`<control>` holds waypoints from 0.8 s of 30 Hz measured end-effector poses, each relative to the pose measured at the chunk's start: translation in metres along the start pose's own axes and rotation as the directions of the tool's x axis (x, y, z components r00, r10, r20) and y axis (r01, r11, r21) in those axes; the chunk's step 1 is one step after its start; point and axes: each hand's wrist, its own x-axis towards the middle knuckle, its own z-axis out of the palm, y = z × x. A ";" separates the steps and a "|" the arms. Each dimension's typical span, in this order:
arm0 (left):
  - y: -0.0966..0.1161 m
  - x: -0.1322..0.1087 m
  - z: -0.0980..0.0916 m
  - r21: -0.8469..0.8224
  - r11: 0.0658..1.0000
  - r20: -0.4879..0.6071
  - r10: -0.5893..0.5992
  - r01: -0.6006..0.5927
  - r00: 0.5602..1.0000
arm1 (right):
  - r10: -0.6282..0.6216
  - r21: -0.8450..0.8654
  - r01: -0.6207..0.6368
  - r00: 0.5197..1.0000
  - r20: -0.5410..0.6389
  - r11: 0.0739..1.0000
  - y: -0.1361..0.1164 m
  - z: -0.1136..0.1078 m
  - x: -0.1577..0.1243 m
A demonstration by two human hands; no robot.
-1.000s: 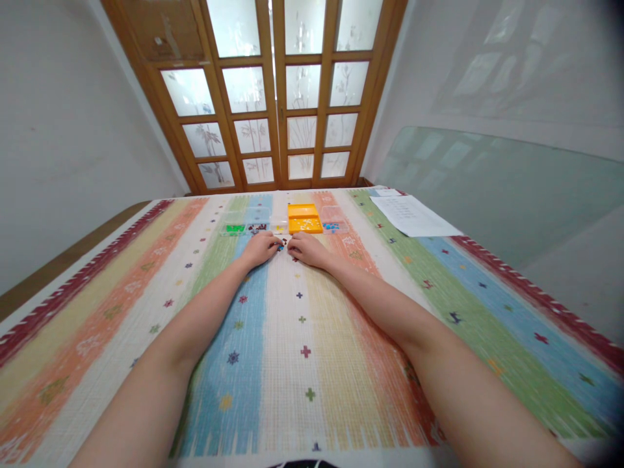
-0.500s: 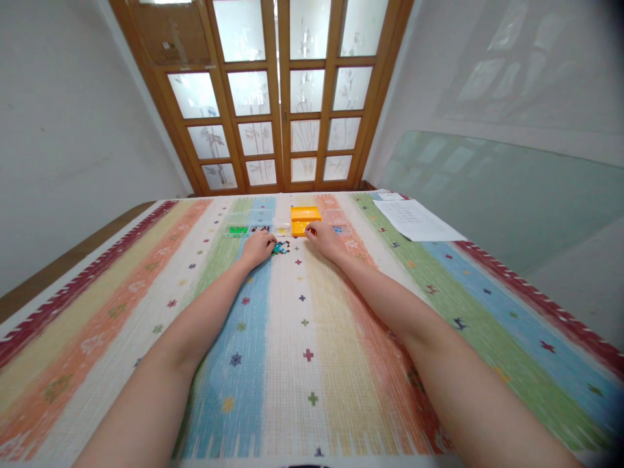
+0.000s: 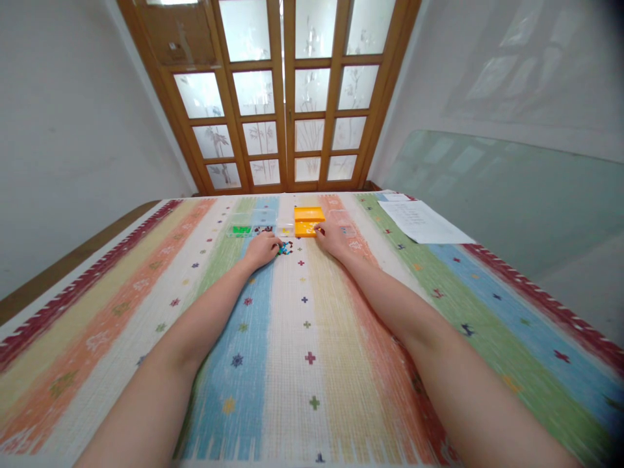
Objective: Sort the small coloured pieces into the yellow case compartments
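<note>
My left hand rests at the left edge of a small pile of mixed blue, green and dark pieces, its fingers pressed together on something too small to name. To its right, my right hand is pinched at the right edge of an open orange box, whose front part holds small pale bits. What the right fingers hold is too small to make out. Clear boxes stand behind the hands: one with green pieces, one with dark red pieces, and one with blue pieces, partly hidden.
A striped cloth covers the table. White papers lie at the back right. Yellow pieces sit beside the orange box. Behind the table is a wooden door with glass panes.
The whole view has shifted slightly, moving things to the right in the picture. Both hands stay in nearly the same places by the pile and the orange box.
</note>
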 end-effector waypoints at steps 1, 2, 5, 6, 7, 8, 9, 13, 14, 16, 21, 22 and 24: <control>0.001 0.000 -0.001 0.012 1.000 0.002 0.009 -0.009 1.000 | -0.020 0.005 0.020 1.000 0.003 1.000 -0.002 -0.001 -0.002; 0.002 0.000 -0.001 0.022 1.000 0.006 0.018 -0.018 1.000 | -0.038 0.008 0.038 0.999 0.005 0.999 -0.004 -0.002 -0.004; 0.005 -0.001 -0.003 0.028 0.998 0.017 0.047 -0.047 0.999 | -0.081 0.006 0.081 0.997 0.012 0.997 -0.012 -0.003 -0.007; 0.006 -0.001 -0.004 0.026 0.998 0.019 0.057 -0.057 0.998 | -0.094 0.003 0.094 0.995 0.017 0.996 -0.014 -0.002 -0.008; 0.008 -0.001 -0.004 0.024 0.997 0.021 0.066 -0.067 0.998 | -0.107 0.000 0.108 0.994 0.024 0.994 -0.015 -0.002 -0.008; 0.009 -0.002 -0.004 0.023 0.997 0.025 0.075 -0.076 0.997 | -0.120 -0.002 0.120 0.992 0.031 0.993 -0.017 0.000 -0.008; 0.011 -0.002 -0.004 0.021 0.996 0.029 0.083 -0.084 0.996 | -0.132 -0.003 0.132 0.990 0.039 0.991 -0.017 0.001 -0.008; 0.016 -0.004 -0.004 -0.002 0.993 0.045 0.118 -0.118 0.992 | -0.174 -0.005 0.174 0.983 0.055 0.985 -0.018 0.006 -0.009; 0.017 -0.004 -0.004 -0.009 0.992 0.045 0.125 -0.125 0.991 | -0.184 -0.004 0.185 0.981 0.059 0.983 -0.018 0.006 -0.010; 0.018 -0.004 -0.004 -0.016 0.991 0.048 0.133 -0.132 0.990 | -0.203 -0.001 0.204 0.977 0.070 0.979 -0.019 0.006 -0.011; 0.022 -0.002 -0.004 -0.012 0.986 0.080 0.168 -0.167 0.983 | -0.231 0.010 0.231 0.968 0.093 0.973 -0.025 0.003 -0.014; 0.023 -0.002 -0.004 -0.013 0.984 0.084 0.178 -0.178 0.980 | -0.245 0.021 0.244 0.965 0.099 0.970 -0.026 0.002 -0.015; 0.025 -0.002 -0.005 -0.021 0.980 0.085 0.200 -0.199 0.976 | -0.282 0.043 0.279 0.952 0.122 0.959 -0.029 0.001 -0.016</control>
